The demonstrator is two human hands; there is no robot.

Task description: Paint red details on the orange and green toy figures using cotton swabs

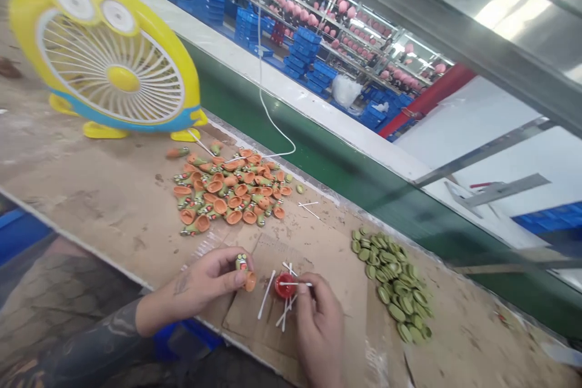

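Observation:
Between the thumb and fingers of my left hand (213, 279) is a small green and orange figurine (241, 263), its eyes and a red patch showing. My right hand (319, 321) pinches a cotton swab (295, 284), whose far end lies over a small pot of red paint (284, 287). Loose cotton swabs (266, 294) rest beside and below the pot on the cardboard. Beyond my left hand is a pile of green and orange figurines (234, 200). A heap of small green oval pieces (395, 282) lies to the right of my right hand.
A yellow fan (123, 79) stands at the back left of the cardboard-covered table (113, 194). Its white cable (260, 73) hangs behind the figurine pile. Two crossed swabs (310, 209) lie past the pot. A green belt (318, 151) runs along the far edge.

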